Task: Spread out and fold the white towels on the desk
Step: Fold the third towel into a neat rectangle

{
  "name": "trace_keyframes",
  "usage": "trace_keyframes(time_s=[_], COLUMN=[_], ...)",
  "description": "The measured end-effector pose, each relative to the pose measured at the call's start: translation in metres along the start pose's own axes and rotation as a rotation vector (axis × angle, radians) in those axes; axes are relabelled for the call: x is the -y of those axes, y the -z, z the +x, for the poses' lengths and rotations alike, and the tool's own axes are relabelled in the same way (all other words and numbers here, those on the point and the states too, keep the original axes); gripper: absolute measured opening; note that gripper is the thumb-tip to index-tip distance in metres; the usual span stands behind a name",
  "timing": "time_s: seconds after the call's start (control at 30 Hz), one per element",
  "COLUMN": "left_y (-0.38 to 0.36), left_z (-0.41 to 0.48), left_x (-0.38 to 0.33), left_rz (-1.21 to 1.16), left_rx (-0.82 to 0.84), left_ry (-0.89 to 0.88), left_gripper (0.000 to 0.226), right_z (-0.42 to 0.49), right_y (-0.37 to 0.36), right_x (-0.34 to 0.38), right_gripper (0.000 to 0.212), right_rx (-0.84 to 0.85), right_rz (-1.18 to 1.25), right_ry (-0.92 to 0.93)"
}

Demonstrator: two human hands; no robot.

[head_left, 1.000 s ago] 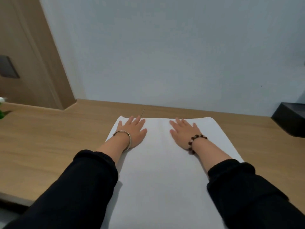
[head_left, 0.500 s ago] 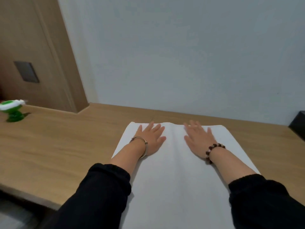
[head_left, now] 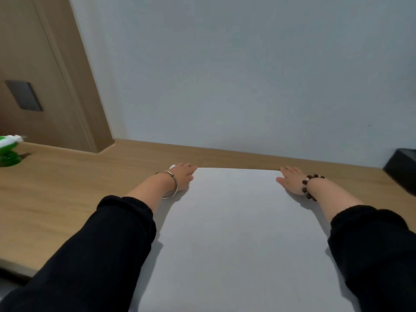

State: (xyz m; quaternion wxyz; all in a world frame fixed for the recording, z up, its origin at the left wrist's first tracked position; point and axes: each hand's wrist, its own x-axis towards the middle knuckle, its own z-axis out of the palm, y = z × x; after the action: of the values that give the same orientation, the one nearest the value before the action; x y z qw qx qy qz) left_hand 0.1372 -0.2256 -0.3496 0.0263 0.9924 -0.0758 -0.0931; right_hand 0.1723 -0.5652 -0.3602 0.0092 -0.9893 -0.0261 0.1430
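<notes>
Two hands lie flat on the towel (head_left: 236, 233), well apart at its far corners: the left hand (head_left: 182, 176) on the far-left corner, the right hand (head_left: 290, 180) on the far-right one. Fingers are straight, palms are down, and neither hand grips anything. Set this wide, they seem placed to press the cloth taut and smooth across its width (the spreading step, I judge; whether it is already folded once I cannot tell). A bangle (head_left: 171, 186) rings the left wrist and a bead bracelet (head_left: 311, 186) the right. Black sleeves (head_left: 112, 244) cover both forearms. The towel runs from the hands back towards the person, on the middle of the table (head_left: 56, 190), with its far edge straight and near the wall (head_left: 247, 86). It looks plain white and flat, with no visible wrinkle. A green object (head_left: 7, 152) stands far left and a black box (head_left: 403, 170) far right.
</notes>
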Motion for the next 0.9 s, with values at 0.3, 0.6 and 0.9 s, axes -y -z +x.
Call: trace_keyframes(time_s=[0.3, 0.6, 0.9], left_y=[0.044, 0.06, 0.065], left_z=[0.007, 0.034, 0.049], left_x=[-0.005, -0.013, -0.008], left_rz=[0.027, 0.318, 0.113], left_rx=[0.058, 0.263, -0.319], left_ry=[0.167, 0.19, 0.239], left_gripper=[0.04, 0.03, 0.021], right_z=[-0.008, 0.0, 0.012], right_y=[0.04, 0.065, 0.068], right_x=[0.009, 0.029, 0.024], right_gripper=[0.037, 0.028, 0.014], right_rx=[-0.053, 0.062, -0.518], right_rz=[-0.223, -0.377, -0.25], right_ry=[-0.038, -0.136, -0.157])
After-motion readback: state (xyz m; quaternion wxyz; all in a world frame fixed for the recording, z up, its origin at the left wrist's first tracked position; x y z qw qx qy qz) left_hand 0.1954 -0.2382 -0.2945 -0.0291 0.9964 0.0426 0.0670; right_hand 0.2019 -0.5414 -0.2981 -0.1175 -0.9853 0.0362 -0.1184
